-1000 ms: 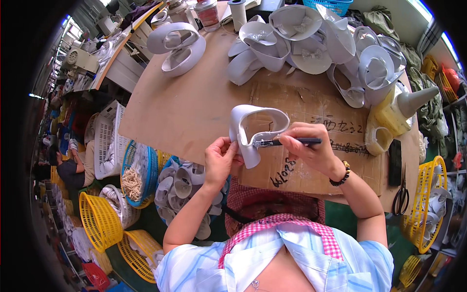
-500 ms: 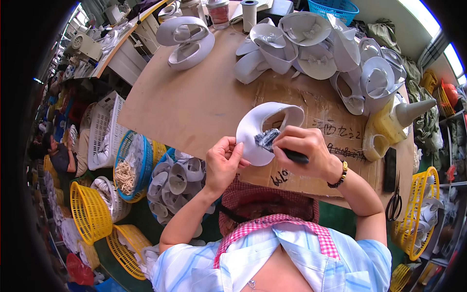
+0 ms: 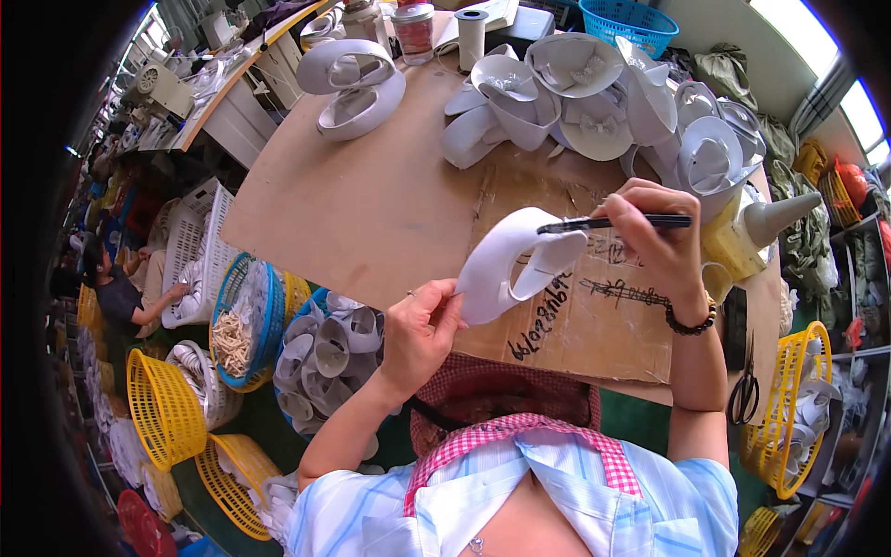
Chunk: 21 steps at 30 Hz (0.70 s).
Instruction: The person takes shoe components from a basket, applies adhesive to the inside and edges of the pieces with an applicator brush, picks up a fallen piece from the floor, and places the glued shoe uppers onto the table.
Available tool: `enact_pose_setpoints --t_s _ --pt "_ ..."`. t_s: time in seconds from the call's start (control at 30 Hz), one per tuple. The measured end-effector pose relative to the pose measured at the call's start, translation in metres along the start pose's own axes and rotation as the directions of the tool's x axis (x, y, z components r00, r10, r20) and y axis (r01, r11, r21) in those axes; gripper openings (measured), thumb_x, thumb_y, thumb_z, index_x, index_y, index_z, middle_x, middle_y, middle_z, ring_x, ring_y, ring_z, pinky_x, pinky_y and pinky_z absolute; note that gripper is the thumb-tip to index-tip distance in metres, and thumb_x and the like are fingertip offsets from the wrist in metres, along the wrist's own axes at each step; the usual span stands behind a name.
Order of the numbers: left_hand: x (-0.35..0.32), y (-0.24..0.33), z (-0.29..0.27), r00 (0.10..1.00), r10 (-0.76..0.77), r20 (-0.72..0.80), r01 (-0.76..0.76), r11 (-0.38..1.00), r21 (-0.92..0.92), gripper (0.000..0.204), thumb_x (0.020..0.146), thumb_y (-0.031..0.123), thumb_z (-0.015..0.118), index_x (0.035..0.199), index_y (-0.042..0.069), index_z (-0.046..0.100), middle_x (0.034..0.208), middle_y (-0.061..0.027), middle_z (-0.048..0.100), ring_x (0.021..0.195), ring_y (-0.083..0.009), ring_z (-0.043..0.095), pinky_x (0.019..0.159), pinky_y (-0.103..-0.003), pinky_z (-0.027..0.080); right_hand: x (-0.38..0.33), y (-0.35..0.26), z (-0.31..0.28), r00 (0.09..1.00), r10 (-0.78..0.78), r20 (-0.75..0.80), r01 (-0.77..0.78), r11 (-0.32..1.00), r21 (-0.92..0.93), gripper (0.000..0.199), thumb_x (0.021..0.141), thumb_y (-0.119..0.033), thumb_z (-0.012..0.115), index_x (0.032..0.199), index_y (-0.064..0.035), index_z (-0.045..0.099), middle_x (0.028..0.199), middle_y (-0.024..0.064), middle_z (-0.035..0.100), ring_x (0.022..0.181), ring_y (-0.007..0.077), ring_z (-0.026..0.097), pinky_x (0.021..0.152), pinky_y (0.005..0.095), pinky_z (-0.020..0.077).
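My left hand [image 3: 422,330] grips a curved white shoe piece [image 3: 510,265] by its lower edge and holds it up over a sheet of brown cardboard [image 3: 594,306] on the table. My right hand [image 3: 654,237] holds a black pen [image 3: 613,223] level, with its tip touching the top of the white piece. A dark bead bracelet [image 3: 691,320] sits on my right wrist.
Several white shoe pieces [image 3: 603,111] are piled at the table's far side, two more [image 3: 353,84] at far left. A yellow glue bottle [image 3: 742,237] lies at right, scissors [image 3: 742,395] by the right edge. Baskets [image 3: 167,408] crowd the floor at left, where another person [image 3: 121,288] sits.
I have turned the white piece and raised it to the right. My right hand with the pen has moved up and right, its tip now on the piece's upper edge.
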<state>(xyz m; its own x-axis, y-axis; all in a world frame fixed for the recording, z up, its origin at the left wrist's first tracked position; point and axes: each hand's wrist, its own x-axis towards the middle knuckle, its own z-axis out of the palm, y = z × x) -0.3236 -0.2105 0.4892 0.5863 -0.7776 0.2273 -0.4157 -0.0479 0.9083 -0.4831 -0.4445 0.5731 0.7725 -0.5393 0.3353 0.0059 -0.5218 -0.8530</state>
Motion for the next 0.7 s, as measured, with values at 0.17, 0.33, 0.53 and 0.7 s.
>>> enact_pose_setpoints --t_s 0.17,0.33,0.53,0.7 --pt "-0.023 0.012 -0.070 0.945 -0.192 -0.265 0.150 0.974 -0.171 0.013 0.092 0.008 0.060 0.102 0.000 0.063 0.079 -0.0032 0.066 0.060 -0.0081 0.061 0.058 -0.020 0.050 -0.021 0.013 -0.043 0.994 0.080 -0.074 -0.054 0.948 0.313 0.031 0.093 -0.026 0.055 0.089 0.0034 0.066 0.085 0.0071 0.063 0.052 0.0021 0.046 0.041 0.0161 0.0290" --pt "-0.102 -0.032 -0.189 0.732 -0.200 -0.651 0.297 0.954 0.041 0.015 0.093 0.013 0.061 0.097 0.000 0.065 0.078 -0.0028 0.066 0.059 -0.0086 0.060 0.057 -0.022 0.048 -0.047 0.065 -0.065 0.984 0.097 -0.151 -0.042 0.943 0.329 0.038 0.095 -0.029 0.051 0.092 0.0055 0.065 0.085 0.0099 0.063 0.050 0.0038 0.045 0.041 0.0170 0.0283" --pt "-0.210 -0.194 -0.216 0.720 0.225 -0.656 0.575 0.335 0.746 0.010 0.084 0.009 0.063 0.093 0.008 0.069 0.087 -0.0110 0.064 0.075 -0.0332 0.063 0.064 -0.042 0.051 -0.058 0.082 -0.035 0.974 0.184 -0.134 -0.138 0.946 0.295 0.038 0.095 -0.031 0.051 0.089 0.0042 0.065 0.085 0.0059 0.061 0.050 0.0019 0.040 0.041 0.0177 0.0237" --pt "-0.275 -0.309 -0.181 0.684 -0.466 -0.561 0.714 0.270 0.646 0.026 0.081 0.008 0.058 0.105 0.009 0.067 0.104 -0.0175 0.064 0.097 -0.0392 0.060 0.085 -0.048 0.049 -0.054 0.046 -0.014 0.967 0.248 -0.052 -0.239 0.960 0.144 0.038 0.096 -0.030 0.052 0.085 0.0044 0.065 0.082 0.0051 0.060 0.048 0.0017 0.039 0.041 0.0179 0.0251"
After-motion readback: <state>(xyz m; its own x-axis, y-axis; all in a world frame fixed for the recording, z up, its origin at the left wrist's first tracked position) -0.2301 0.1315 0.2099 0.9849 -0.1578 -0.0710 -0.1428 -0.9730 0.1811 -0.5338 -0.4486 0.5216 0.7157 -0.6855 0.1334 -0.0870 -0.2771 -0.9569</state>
